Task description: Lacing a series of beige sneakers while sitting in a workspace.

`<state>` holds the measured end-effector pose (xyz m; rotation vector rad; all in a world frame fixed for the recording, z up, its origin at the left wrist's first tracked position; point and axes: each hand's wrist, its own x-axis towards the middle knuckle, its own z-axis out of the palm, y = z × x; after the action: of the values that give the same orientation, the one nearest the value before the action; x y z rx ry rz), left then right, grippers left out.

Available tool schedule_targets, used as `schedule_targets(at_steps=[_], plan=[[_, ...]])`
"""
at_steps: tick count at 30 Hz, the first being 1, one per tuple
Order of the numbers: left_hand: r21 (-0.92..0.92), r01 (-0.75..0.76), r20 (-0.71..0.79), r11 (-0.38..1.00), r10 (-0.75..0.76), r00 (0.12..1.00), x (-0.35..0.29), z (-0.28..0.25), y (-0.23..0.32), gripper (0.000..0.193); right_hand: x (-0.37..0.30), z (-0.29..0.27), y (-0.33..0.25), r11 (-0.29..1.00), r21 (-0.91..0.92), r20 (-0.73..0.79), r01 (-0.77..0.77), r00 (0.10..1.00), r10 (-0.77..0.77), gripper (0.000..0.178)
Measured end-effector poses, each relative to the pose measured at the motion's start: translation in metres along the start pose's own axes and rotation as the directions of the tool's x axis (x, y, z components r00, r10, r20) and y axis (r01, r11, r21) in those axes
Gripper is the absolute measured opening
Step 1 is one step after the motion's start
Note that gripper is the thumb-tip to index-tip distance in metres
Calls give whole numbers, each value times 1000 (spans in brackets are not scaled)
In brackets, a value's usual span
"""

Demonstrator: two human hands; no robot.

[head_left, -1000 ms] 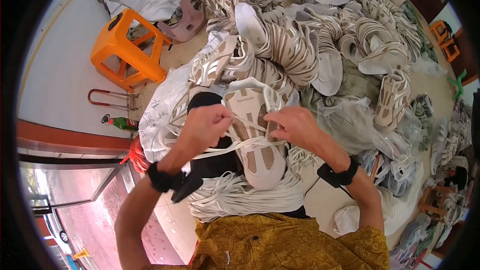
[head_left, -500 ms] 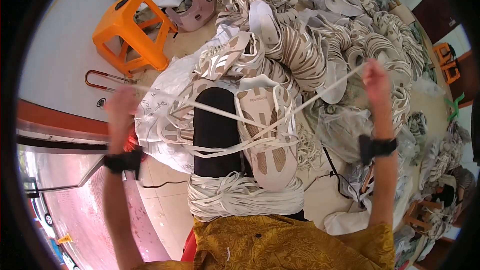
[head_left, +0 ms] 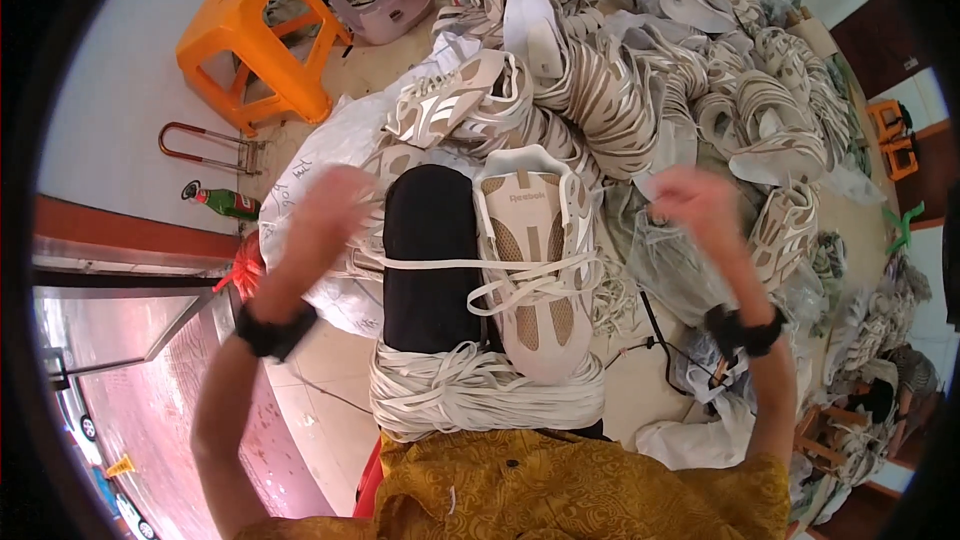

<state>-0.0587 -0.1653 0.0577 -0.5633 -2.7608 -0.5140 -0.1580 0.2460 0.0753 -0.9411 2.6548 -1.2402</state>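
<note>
A beige and white shoe upper (head_left: 525, 220) lies toe toward me on my lap, beside a long black padded form (head_left: 432, 240). A flat cream shoelace (head_left: 450, 263) threads the upper's eyelets, with a loose loop over its middle and a length running left across the black form. My left hand (head_left: 335, 210) is raised just left of the form, near that lace; motion smears its fingers. Right of the upper, my right hand (head_left: 700, 208) hangs in the air, blurred, fingers seemingly curled. Whether either hand holds lace I cannot tell. Nearest my body lies a thick bundle of cream laces (head_left: 480, 390).
Stacked shoe uppers (head_left: 605, 105) pile up ahead and to the right, with clear plastic bags (head_left: 670, 250) among them. An orange stool (head_left: 265, 45), a green bottle (head_left: 225, 202) and a white sack (head_left: 310, 165) are at the left. A black cable (head_left: 655, 335) crosses the floor.
Both hands have come inward from wide apart. The lace stretched taut between them and the upper has gone slack and now lies looped over the upper.
</note>
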Motion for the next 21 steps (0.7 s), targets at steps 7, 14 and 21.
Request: schedule_targets(at_steps=[7, 14, 21], plan=[[91, -285, 165, 954, 268, 949, 33, 49, 104, 13, -11, 92, -37, 895, -269, 273, 356, 919, -284, 12], [107, -233, 73, 967, 226, 971, 28, 38, 88, 7, 2, 54, -21, 689, -491, 49, 533, 807, -589, 11], [399, -72, 108, 914, 31, 994, -3, 1, 4, 12, 1, 2, 20, 814, -500, -78, 297, 920, -384, 10]])
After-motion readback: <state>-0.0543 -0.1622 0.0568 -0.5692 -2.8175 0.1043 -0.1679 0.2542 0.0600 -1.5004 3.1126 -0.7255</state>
